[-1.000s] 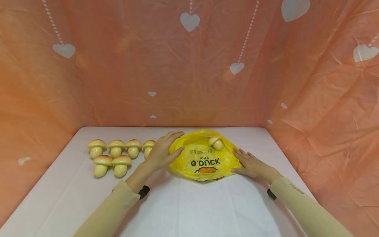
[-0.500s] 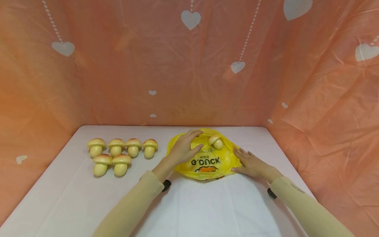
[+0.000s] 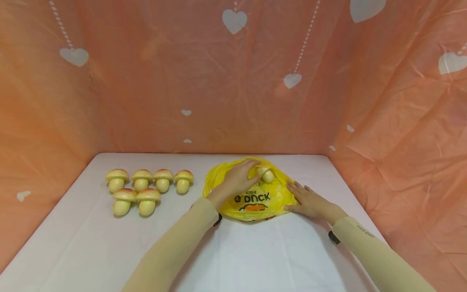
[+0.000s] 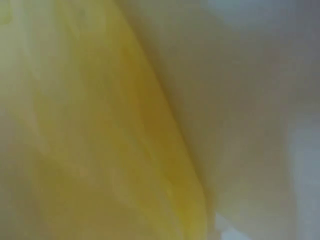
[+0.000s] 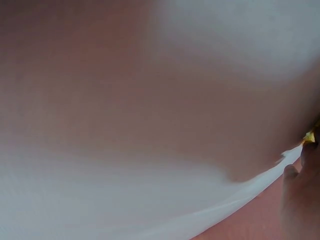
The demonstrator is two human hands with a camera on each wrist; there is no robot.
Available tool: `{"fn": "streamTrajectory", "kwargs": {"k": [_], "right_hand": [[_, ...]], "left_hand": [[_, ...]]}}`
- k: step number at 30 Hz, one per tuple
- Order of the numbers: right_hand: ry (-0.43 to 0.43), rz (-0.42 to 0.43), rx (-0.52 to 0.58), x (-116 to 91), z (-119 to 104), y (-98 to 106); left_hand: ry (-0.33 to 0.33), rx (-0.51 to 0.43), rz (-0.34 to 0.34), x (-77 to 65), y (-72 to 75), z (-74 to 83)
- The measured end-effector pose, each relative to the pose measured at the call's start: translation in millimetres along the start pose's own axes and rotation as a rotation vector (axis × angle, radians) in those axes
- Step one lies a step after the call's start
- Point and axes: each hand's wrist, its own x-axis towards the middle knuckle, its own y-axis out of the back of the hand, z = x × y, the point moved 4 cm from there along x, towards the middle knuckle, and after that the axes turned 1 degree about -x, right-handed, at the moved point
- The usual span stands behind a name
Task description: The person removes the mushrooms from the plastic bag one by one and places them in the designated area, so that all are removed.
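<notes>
A yellow plastic bag [image 3: 251,207] with "DUCK" lettering lies on the table, its mouth spread wide. Inside, near its far right side, rests a toy mushroom [image 3: 268,176] with a pale stem. My left hand [image 3: 238,179] reaches over the bag, thumb and fingers spread apart right at the mushroom's cap, which they partly hide. On the bag's right edge my right hand [image 3: 310,201] rests with fairly straight fingers. In the left wrist view the yellow bag [image 4: 125,140] fills the left half. The right wrist view is blurred, with part of the right hand [image 5: 302,195] at its edge.
Several more toy mushrooms stand on the left of the table, a back row with one mushroom [image 3: 163,180] and a front pair with another [image 3: 147,202]. A white cloth [image 3: 251,255] covers the table. Orange curtains [image 3: 204,81] with hearts enclose the back and sides.
My left hand has moved right, from the bag's left edge across its mouth to the mushroom inside. A back-row mushroom it partly hid now shows fully. The right hand stays at the bag's edge.
</notes>
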Motion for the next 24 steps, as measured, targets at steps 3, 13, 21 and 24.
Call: {"fn": "streamTrajectory", "kwargs": {"k": [3,13,21,24], "right_hand": [[-0.002,-0.001,-0.001,-0.1,0.0,0.0],[-0.008,-0.005,-0.012,-0.3,0.6,0.0],[-0.005,-0.008,-0.01,0.8,1.7,-0.8],[-0.012,-0.011,-0.006,0.9,2.3,-1.5]], "left_hand": [[0.014,0.001,-0.035,5.9,-4.4,-0.6],[0.002,0.045,-0.053,24.7,-18.6,-4.6],[0.0,0.089,-0.057,31.0,-25.2,-4.2],[0.0,0.103,-0.062,32.9,-28.8,-5.1]]}}
